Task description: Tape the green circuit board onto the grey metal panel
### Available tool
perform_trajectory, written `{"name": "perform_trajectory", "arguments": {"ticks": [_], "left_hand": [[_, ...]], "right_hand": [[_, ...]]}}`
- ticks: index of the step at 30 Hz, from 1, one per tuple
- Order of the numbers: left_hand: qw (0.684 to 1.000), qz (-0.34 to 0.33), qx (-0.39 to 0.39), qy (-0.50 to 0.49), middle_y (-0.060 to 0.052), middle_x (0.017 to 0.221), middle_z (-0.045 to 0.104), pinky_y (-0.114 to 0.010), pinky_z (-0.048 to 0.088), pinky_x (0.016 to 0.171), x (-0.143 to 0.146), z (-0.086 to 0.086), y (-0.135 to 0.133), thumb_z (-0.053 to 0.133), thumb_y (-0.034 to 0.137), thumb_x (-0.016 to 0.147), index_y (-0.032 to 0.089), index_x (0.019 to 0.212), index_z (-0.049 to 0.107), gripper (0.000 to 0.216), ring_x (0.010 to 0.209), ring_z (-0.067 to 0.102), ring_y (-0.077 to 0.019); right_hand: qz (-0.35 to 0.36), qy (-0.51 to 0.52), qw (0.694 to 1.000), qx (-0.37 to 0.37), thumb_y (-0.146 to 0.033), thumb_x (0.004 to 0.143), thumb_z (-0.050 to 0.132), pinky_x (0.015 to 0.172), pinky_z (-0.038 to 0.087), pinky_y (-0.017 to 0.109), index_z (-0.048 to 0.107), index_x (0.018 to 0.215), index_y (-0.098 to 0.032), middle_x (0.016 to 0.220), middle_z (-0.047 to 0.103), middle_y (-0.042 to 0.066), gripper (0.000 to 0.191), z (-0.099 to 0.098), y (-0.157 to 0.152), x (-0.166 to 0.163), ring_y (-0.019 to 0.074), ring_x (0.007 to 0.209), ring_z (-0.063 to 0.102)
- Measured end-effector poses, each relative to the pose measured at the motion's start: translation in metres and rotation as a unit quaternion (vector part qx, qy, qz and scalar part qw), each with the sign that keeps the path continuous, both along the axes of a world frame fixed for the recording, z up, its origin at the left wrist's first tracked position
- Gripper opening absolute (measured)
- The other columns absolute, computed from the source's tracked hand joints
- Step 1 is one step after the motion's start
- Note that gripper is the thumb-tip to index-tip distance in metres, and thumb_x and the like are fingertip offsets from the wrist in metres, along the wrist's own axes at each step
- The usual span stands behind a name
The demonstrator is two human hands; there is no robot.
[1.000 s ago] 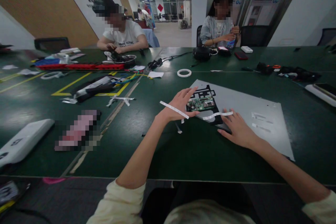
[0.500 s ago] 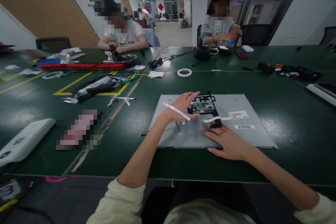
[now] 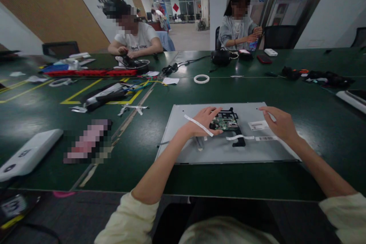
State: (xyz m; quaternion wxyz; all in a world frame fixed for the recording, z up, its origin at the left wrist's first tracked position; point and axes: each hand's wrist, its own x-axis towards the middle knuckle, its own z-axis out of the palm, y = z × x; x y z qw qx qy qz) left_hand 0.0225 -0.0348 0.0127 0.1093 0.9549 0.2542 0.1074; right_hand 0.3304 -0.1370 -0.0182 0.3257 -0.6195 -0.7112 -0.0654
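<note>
A flat grey metal panel (image 3: 217,150) lies square in front of me on the dark green table (image 3: 200,91). A small green circuit board (image 3: 224,123) in a black bracket sits on its middle. My left hand (image 3: 204,121) rests on the panel with its fingertips at the board's left edge, fingers spread; a white tape strip (image 3: 198,125) is stuck across the back of it. My right hand (image 3: 281,124) lies open on the panel's right part, beside a white label (image 3: 257,125). Another white strip (image 3: 239,137) lies by the bracket.
Two people sit across the table, handling small items. A white tape roll (image 3: 201,79) lies beyond the panel. To the left are a black-and-silver part (image 3: 105,94) on yellow floor-style markings, tape scraps (image 3: 132,109) and a white device (image 3: 28,155). Dark gear (image 3: 317,76) lies at right.
The grey panel has turned from a slant to lie square in front of me. My right hand moved from the panel's near edge to its right side. My left hand stayed at the circuit board.
</note>
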Motion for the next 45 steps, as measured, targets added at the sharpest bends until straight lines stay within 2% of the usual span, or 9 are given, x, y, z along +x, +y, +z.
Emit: {"name": "perform_trajectory", "arguments": {"ticks": [5, 7, 11, 17, 24, 34, 37, 40, 45], "left_hand": [[1.0, -0.007, -0.003, -0.004, -0.015, 0.14, 0.036, -0.048, 0.026, 0.106, 0.003, -0.008, 0.002, 0.058, 0.057, 0.073, 0.019, 0.143, 0.022, 0.087, 0.129, 0.033, -0.0312], [1.0, -0.008, -0.004, -0.005, -0.015, 0.141, 0.035, -0.048, 0.026, 0.106, 0.003, -0.01, 0.003, 0.058, 0.057, 0.073, 0.019, 0.143, 0.023, 0.087, 0.129, 0.033, -0.0309], [1.0, -0.016, -0.022, 0.0, -0.015, 0.144, 0.032, -0.048, 0.026, 0.107, 0.002, -0.014, 0.005, 0.059, 0.058, 0.072, 0.02, 0.144, 0.02, 0.09, 0.131, 0.031, -0.0311], [0.998, -0.026, -0.057, 0.015, -0.014, 0.148, 0.026, -0.052, 0.025, 0.107, 0.002, -0.017, 0.009, 0.061, 0.061, 0.069, 0.023, 0.145, 0.019, 0.095, 0.135, 0.025, -0.0326], [0.996, -0.054, -0.059, 0.025, -0.013, 0.146, 0.031, -0.05, 0.027, 0.107, 0.008, -0.013, 0.019, 0.064, 0.059, 0.065, 0.023, 0.142, 0.028, 0.093, 0.133, 0.03, -0.0324], [0.997, -0.004, -0.033, 0.071, -0.008, 0.152, 0.019, -0.062, 0.003, 0.107, 0.007, -0.015, 0.012, 0.06, 0.064, 0.07, 0.032, 0.143, 0.026, 0.087, 0.139, 0.011, -0.0349], [0.998, 0.002, -0.011, 0.055, -0.008, 0.153, 0.016, -0.062, 0.0, 0.107, 0.007, -0.011, 0.007, 0.061, 0.064, 0.068, 0.031, 0.144, 0.021, 0.092, 0.14, 0.004, -0.0342], [1.0, 0.001, 0.0, 0.031, -0.009, 0.153, 0.014, -0.062, -0.002, 0.108, 0.006, -0.009, 0.003, 0.064, 0.065, 0.065, 0.029, 0.145, 0.019, 0.099, 0.14, 0.001, -0.0347], [0.999, 0.024, -0.034, -0.021, -0.009, 0.151, 0.022, -0.058, 0.005, 0.11, 0.004, -0.011, 0.0, 0.058, 0.059, 0.075, 0.027, 0.145, 0.018, 0.087, 0.141, 0.006, -0.0304]], "right_hand": [[0.028, -0.116, 0.982, -0.144, -0.042, 0.092, 0.031, 0.105, 0.031, 0.046, 0.046, 0.134, -0.02, 0.142, 0.04, 0.007, 0.049, -0.036, 0.011, 0.022, 0.0255, 0.132, 0.033], [0.018, -0.148, 0.972, -0.184, -0.045, 0.093, 0.028, 0.104, 0.029, 0.05, 0.038, 0.139, -0.025, 0.147, 0.031, 0.004, 0.051, -0.04, 0.01, 0.021, 0.0276, 0.134, 0.028], [0.002, -0.159, 0.967, -0.2, -0.047, 0.093, 0.023, 0.104, 0.029, 0.051, 0.031, 0.142, -0.03, 0.149, 0.028, 0.002, 0.053, -0.039, 0.007, 0.016, 0.0282, 0.135, 0.026], [-0.023, -0.159, 0.968, -0.193, -0.047, 0.093, 0.022, 0.103, 0.029, 0.051, 0.032, 0.142, -0.03, 0.148, 0.029, 0.002, 0.053, -0.041, -0.006, 0.012, 0.029, 0.135, 0.027], [-0.057, -0.153, 0.969, -0.183, -0.046, 0.093, 0.023, 0.102, 0.03, 0.052, 0.035, 0.141, -0.028, 0.146, 0.033, 0.003, 0.052, -0.042, -0.012, 0.008, 0.03, 0.133, 0.029], [-0.05, -0.143, 0.972, -0.181, -0.045, 0.093, 0.025, 0.101, 0.031, 0.053, 0.038, 0.139, -0.027, 0.145, 0.035, 0.005, 0.052, -0.044, -0.01, 0.01, 0.0309, 0.132, 0.03], [-0.041, -0.126, 0.969, -0.208, -0.046, 0.091, 0.029, 0.098, 0.035, 0.054, 0.039, 0.138, -0.028, 0.144, 0.037, 0.005, 0.052, -0.037, -0.004, 0.012, 0.0316, 0.13, 0.034], [-0.037, -0.08, 0.972, -0.218, -0.044, 0.089, 0.036, 0.096, 0.04, 0.05, 0.051, 0.129, -0.024, 0.134, 0.049, 0.007, 0.048, -0.023, 0.008, 0.008, 0.0297, 0.123, 0.044], [0.002, 0.058, 0.99, -0.127, -0.034, 0.087, 0.039, 0.093, 0.044, 0.038, 0.062, 0.109, -0.02, 0.112, 0.063, 0.006, 0.035, -0.008, 0.019, -0.021, 0.0215, 0.104, 0.058]]}}
